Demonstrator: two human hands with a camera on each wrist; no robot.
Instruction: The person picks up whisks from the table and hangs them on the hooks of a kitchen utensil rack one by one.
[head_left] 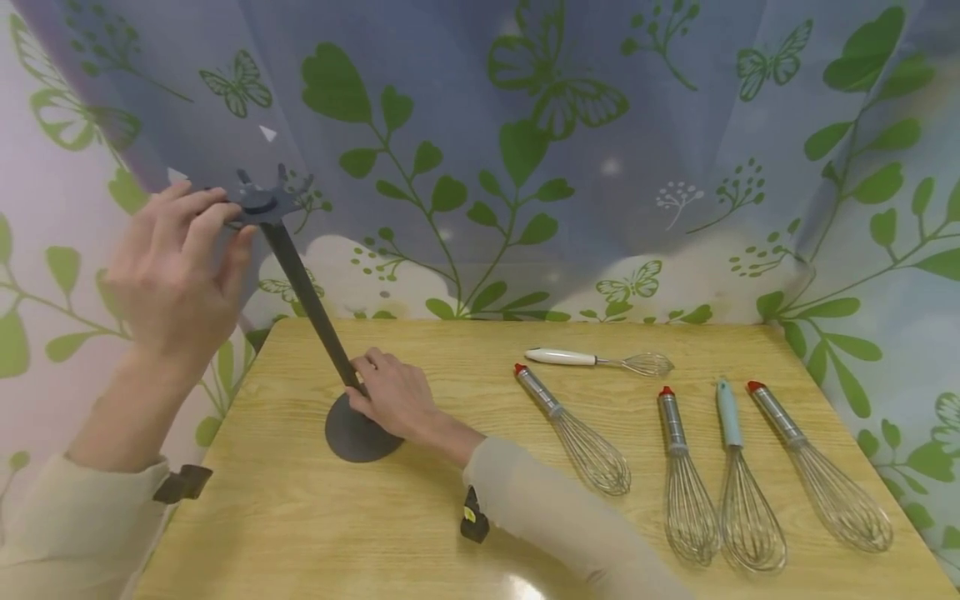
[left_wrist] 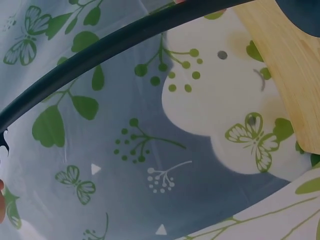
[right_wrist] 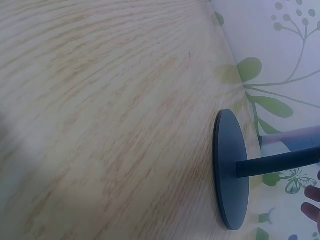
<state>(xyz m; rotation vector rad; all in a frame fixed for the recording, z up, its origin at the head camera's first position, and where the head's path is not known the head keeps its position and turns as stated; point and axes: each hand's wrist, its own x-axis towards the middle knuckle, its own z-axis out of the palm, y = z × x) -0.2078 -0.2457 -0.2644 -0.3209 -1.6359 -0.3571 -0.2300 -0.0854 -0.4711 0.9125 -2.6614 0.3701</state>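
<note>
A dark grey utensil stand (head_left: 303,287) with a slim pole, a round base and upturned hooks at its top stands on the left of the table. My left hand (head_left: 180,258) pinches the left edge of the hooked top, its thumb beneath. Low on the pole, my right hand (head_left: 397,392) is held over the base (head_left: 356,437) with loosely bent fingers, the thumb right at the pole. In the right wrist view its fingertips (right_wrist: 312,200) show beside the pole (right_wrist: 280,162). The left wrist view shows the pole (left_wrist: 115,55) slanting across, with little of the hand visible.
Several whisks lie to the right on the wooden table (head_left: 285,533): a white-handled whisk (head_left: 562,357) at the back, red-tipped steel whisks (head_left: 592,450) and a light-blue-handled whisk (head_left: 730,417). A leaf-patterned curtain (head_left: 465,125) hangs behind the table.
</note>
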